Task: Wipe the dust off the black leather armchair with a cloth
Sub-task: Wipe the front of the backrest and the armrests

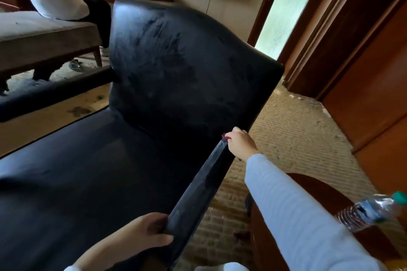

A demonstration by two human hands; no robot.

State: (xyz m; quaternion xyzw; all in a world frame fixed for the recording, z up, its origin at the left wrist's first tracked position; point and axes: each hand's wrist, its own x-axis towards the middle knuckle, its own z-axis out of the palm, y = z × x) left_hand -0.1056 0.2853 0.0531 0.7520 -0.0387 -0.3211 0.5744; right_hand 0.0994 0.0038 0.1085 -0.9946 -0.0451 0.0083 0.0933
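Note:
The black leather armchair (167, 77) fills the middle of the view, its backrest streaked with grey dust. My left hand (147, 233) grips the front end of the right armrest (198, 189). My right hand (241, 144) sits at the far end of that armrest, where it meets the backrest, fingers curled round a dark red cloth (225, 137). Only a small corner of the cloth shows past my fingers.
A round wooden side table (319, 187) stands to the right with a plastic water bottle (370, 211) on it. A person in white sits on a brown bench (44, 35) at the back left. Wooden doors line the right; worn carpet (293, 138) lies between.

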